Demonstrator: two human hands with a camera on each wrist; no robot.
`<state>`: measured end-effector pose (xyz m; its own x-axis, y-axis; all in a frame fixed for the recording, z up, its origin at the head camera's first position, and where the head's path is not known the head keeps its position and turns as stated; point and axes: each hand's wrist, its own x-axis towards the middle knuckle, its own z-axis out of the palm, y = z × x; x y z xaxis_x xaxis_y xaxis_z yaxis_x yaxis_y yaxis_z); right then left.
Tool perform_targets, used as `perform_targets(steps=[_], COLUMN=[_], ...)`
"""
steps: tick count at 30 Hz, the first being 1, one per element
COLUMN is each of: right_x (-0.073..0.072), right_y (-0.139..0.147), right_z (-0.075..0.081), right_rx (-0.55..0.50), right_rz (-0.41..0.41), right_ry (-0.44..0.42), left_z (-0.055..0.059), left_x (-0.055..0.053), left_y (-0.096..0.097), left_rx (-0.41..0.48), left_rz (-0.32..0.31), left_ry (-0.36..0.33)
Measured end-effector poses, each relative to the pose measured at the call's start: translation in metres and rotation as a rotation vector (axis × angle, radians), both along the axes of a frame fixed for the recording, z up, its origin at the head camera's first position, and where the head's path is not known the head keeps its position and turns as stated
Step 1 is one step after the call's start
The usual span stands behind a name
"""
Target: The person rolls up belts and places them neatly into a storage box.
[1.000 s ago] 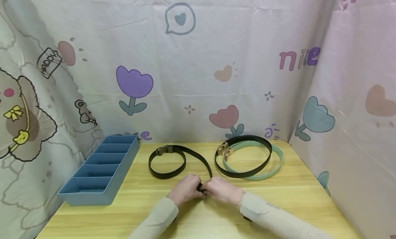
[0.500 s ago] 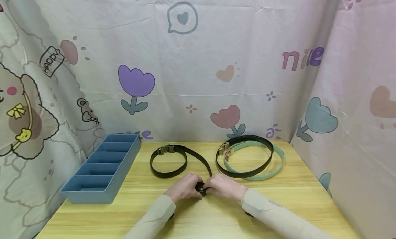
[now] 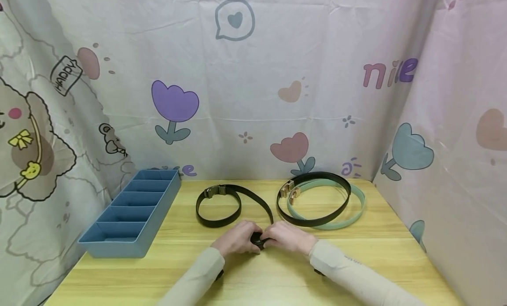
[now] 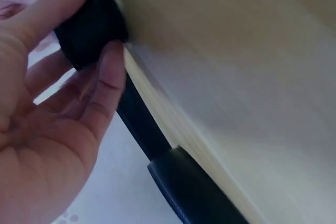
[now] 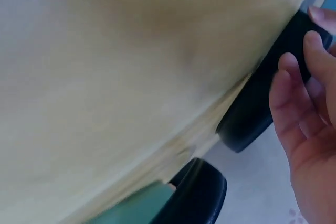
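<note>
A black belt (image 3: 257, 197) stands on edge on the table, with a loop and a dark metal buckle (image 3: 215, 191) at its far left end. Its near end is coiled into a small tight roll (image 4: 93, 27). My left hand (image 3: 237, 238) holds this roll between thumb and fingers. On the other side, my right hand (image 3: 290, 238) pinches the strap beside the roll, and the right wrist view shows its fingertips on the black strap (image 5: 257, 98). The fingers partly cover the roll in the head view.
Another black belt (image 3: 313, 223), looped with a gold-tone buckle, stands at the right, overlapping a mint green belt (image 3: 340, 225). A blue tray (image 3: 158, 220) with several compartments is at the left. Patterned curtains (image 3: 237, 77) enclose the table (image 3: 277, 275).
The roll shows more clearly between my hands than one second ago. The belt's buckle loop has shifted slightly to the right. Both hands stay in nearly the same place.
</note>
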<state>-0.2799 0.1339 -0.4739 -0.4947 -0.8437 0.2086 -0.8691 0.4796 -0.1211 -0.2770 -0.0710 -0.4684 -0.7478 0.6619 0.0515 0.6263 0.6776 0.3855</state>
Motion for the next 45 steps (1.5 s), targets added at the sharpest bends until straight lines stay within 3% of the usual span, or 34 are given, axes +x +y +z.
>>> perform_targets(steps=[6, 11, 14, 20, 23, 28, 31, 37, 40, 45], right_x=[0.007, 0.004, 0.004, 0.009, 0.011, 0.007, 0.007, 0.011, 0.01, 0.004], right_y=[-0.006, 0.001, 0.002, -0.008, -0.01, -0.004, -0.002, -0.009, -0.009, 0.0], right_z=[-0.002, -0.002, -0.002, -0.004, -0.003, 0.0, 0.001, -0.001, -0.003, -0.002], right_rx=[-0.018, -0.011, 0.003, 0.001, 0.009, 0.008, 0.028, 0.028, 0.025, 0.02], right_rz=[-0.033, -0.017, -0.006, -0.007, 0.0, 0.008, 0.007, -0.031, -0.018, 0.008], right_ry=[0.034, -0.04, 0.011, 0.12, 0.103, 0.013, 0.028, 0.089, 0.073, 0.027], left_z=[-0.004, -0.001, 0.0, 0.0, -0.001, 0.003, 0.006, 0.006, 0.005, 0.007], left_x=[0.005, 0.001, 0.001, 0.008, 0.01, 0.008, 0.007, 0.01, 0.011, 0.008], left_y=[0.002, -0.001, -0.003, -0.001, 0.001, 0.002, 0.002, 0.001, 0.002, 0.003], left_rx=[0.035, 0.01, -0.007, 0.034, 0.036, -0.053, -0.089, -0.136, -0.146, -0.117], left_rz=[0.057, -0.027, -0.046, 0.068, 0.082, 0.009, -0.022, 0.057, 0.05, 0.022], left_ry=[0.024, 0.012, 0.009, -0.029, -0.009, 0.06, 0.057, 0.112, 0.151, 0.109])
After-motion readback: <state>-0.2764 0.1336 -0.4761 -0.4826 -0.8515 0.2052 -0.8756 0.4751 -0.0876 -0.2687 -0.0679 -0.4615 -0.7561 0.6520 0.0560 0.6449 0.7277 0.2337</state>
